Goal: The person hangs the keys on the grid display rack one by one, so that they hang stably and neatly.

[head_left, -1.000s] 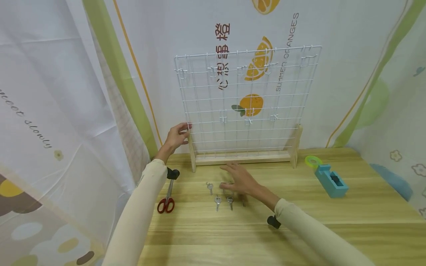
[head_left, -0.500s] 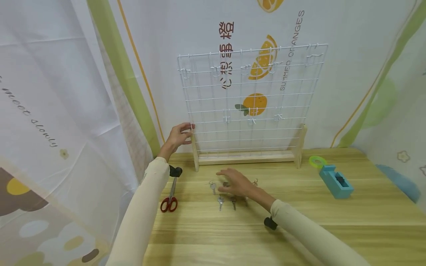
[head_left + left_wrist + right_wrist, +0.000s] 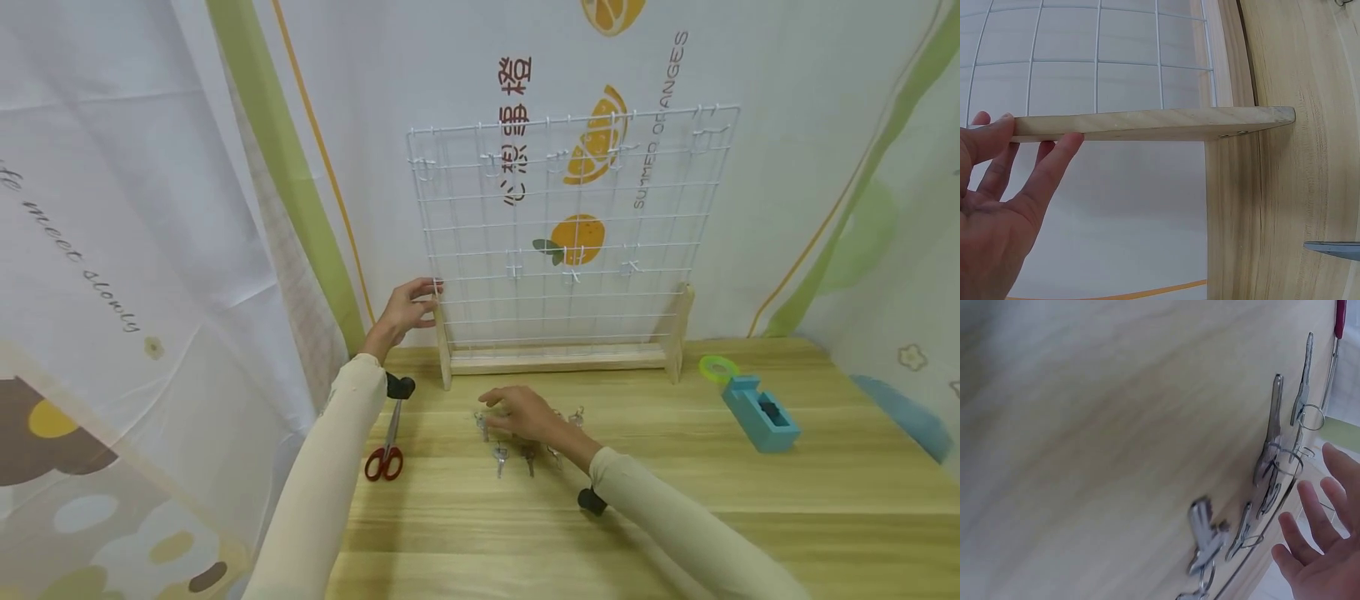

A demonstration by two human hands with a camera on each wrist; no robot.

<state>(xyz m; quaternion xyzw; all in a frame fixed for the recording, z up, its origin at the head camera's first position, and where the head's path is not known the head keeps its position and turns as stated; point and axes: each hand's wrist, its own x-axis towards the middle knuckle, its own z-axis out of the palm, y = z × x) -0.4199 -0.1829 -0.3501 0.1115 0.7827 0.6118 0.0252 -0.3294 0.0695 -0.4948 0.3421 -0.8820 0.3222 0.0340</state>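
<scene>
My left hand (image 3: 405,310) holds the upper end of the wooden side post (image 3: 1147,122) of a white wire grid rack. In the left wrist view the thumb lies on one face and fingers on the other. Several silver keys with small rings lie on the table in front of the rack, among them one key (image 3: 500,460) nearer me and another key (image 3: 576,417) to the right. Low over them is my right hand (image 3: 525,414), fingers spread and slightly bent, fingertips beside the leftmost key (image 3: 482,425). In the right wrist view those fingers hold nothing, close to the ringed keys (image 3: 1269,434).
White hooks (image 3: 632,267) hang on the grid, which stands on a wooden base bar (image 3: 558,364) against a printed curtain. Red-handled scissors (image 3: 384,464) lie at the left. On the right are a blue tape dispenser (image 3: 759,417) and a yellow-green tape roll (image 3: 718,368).
My right hand has moved left across the keys to the leftmost one, uncovering keys on the right. The left hand stays on the post; the head view has shifted slightly.
</scene>
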